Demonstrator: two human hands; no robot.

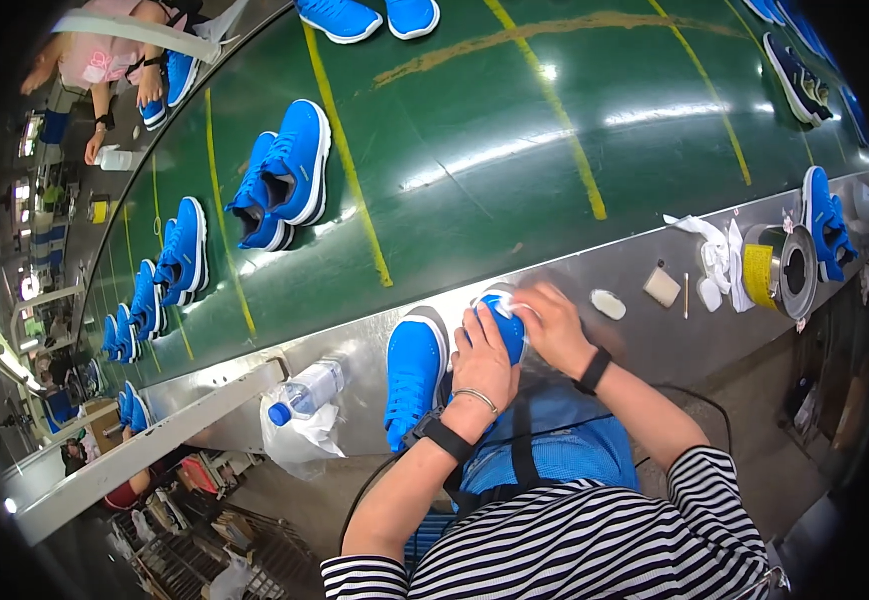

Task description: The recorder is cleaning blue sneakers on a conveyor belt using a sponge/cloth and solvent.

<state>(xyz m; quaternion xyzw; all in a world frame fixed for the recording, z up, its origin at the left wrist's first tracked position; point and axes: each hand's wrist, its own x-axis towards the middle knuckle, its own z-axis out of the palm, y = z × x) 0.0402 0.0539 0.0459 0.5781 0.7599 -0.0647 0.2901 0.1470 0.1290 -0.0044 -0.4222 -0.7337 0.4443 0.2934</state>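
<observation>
My left hand (483, 362) is closed over a blue sneaker (508, 328) at the near edge of the metal ledge, its fingers laid across the upper. Against the toe of that shoe, my right hand (557, 328), slightly blurred, pinches a small white cloth (500, 304). The rest of the shoe is mostly covered by my hands. Just to the left stands a second blue sneaker (417, 362) with blue laces and a white sole; neither hand grips it.
A green conveyor belt (435, 200) with yellow lines carries several blue sneakers (300, 160). On the ledge lie a plastic bottle (312, 388), a white oval pad (609, 304), a beige block (662, 286), crumpled white cloths (717, 255) and a metal can (795, 270). Another person (105, 55) works across the belt.
</observation>
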